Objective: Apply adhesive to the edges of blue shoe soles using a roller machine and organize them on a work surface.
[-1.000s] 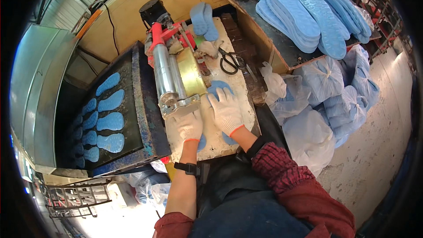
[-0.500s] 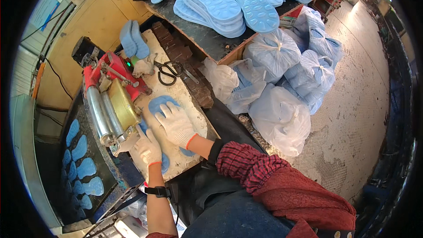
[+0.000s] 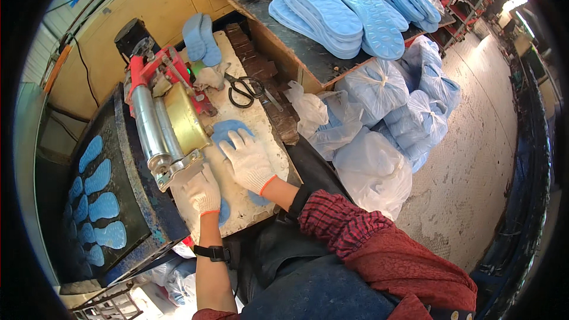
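My right hand, in a white knit glove with an orange cuff, lies with fingers spread on a blue insole on the pale worn board. My left hand, gloved alike, reaches beside the roller machine. Its fingers look stretched out, but the machine's metal end plate covers their tips. A bit of blue insole shows beside the left wrist, and another blue edge under the right wrist. Black-handled scissors rest on the board beyond my right hand.
Two blue insoles stand behind the machine. Stacks of blue insoles cover the dark table beyond. Tied plastic bags sit on the floor to the right. Several blue pieces lie on a dark surface at left.
The whole view has shifted, so the machine and board appear farther right and lower. My left fingertips, visible before, are now behind the metal plate. My right hand stays flat on the insole.
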The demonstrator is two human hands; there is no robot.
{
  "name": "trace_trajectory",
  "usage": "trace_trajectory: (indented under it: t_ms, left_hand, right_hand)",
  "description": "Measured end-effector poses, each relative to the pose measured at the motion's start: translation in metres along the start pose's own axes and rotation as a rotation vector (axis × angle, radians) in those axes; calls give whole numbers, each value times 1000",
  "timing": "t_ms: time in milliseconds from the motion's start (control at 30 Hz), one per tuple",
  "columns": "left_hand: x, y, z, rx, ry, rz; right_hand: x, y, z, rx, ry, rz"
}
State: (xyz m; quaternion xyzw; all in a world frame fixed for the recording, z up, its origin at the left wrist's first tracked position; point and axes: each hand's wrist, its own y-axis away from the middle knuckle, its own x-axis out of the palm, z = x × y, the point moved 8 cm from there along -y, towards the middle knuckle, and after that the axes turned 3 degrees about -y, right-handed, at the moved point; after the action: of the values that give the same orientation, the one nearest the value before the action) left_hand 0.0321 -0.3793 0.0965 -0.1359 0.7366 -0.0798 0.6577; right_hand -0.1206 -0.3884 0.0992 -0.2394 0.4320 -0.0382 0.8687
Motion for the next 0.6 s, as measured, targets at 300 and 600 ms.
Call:
trace_trajectory:
  t_ms: [300, 600]
  left_hand:
    - [0, 2, 3, -24, 58, 79]
    - [-18, 13, 28, -189, 197, -160]
  right_hand:
    - [-7, -3, 10, -48, 99, 76]
    - [-8, -9, 49, -185, 390, 187]
